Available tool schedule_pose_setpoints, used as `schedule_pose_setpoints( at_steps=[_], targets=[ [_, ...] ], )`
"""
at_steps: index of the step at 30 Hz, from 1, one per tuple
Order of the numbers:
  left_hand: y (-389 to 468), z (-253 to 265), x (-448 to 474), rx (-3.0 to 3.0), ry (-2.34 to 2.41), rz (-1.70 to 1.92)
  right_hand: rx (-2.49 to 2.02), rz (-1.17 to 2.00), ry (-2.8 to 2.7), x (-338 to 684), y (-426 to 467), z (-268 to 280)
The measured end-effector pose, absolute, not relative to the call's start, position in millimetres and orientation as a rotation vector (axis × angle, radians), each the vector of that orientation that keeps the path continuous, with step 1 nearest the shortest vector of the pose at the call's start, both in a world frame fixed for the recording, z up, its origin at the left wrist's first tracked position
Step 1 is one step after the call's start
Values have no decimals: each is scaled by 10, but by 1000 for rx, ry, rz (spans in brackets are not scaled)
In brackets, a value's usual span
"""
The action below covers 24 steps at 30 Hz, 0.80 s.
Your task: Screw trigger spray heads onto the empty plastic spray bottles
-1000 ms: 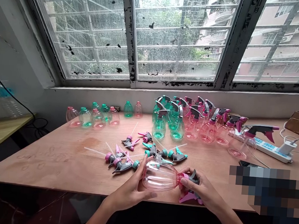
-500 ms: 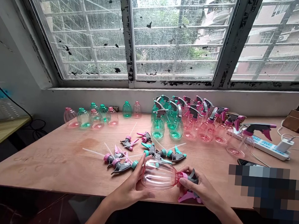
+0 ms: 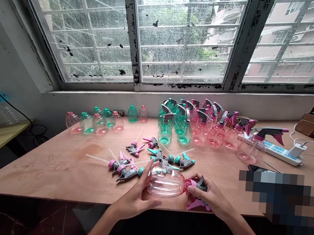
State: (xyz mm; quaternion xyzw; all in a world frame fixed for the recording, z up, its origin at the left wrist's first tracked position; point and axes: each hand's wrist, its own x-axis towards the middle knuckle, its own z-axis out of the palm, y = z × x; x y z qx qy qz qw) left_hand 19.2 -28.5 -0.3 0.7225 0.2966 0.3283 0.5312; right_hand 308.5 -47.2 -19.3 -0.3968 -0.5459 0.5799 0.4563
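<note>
A clear pink spray bottle (image 3: 166, 182) lies sideways in the air above the table's front edge, its base to the left. My left hand (image 3: 135, 199) is wrapped round the base end. My right hand (image 3: 207, 198) pinches the pink collar of the grey and pink trigger sprayer (image 3: 201, 185) at the bottle's neck; the fingers partly cover the sprayer. Just beyond lie loose trigger sprayers with thin white tubes: pink and grey ones (image 3: 126, 173) to the left, teal and grey ones (image 3: 185, 161) behind the bottle.
Bottles without sprayers (image 3: 100, 124) stand at the back left. Green (image 3: 165, 131) and pink (image 3: 216, 136) bottles with sprayers stand at the back middle and right. A white power strip (image 3: 282, 152), a phone (image 3: 258, 169) and a brown bag (image 3: 312, 126) are on the right.
Both hands keep their hold on the pink bottle and its sprayer with hardly any movement. The whole view has shifted very slightly.
</note>
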Motion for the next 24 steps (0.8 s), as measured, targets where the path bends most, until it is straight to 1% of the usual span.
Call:
schedule_pose_setpoints(
  at_steps=[17, 24],
  targets=[
    [-300, 66, 213, 1700, 768, 705, -1019, 1402, -1393, 3091, -445, -228],
    [-309, 32, 210, 1797, 765, 763, -1044, 1367, -1397, 3072, -464, -186]
  ],
)
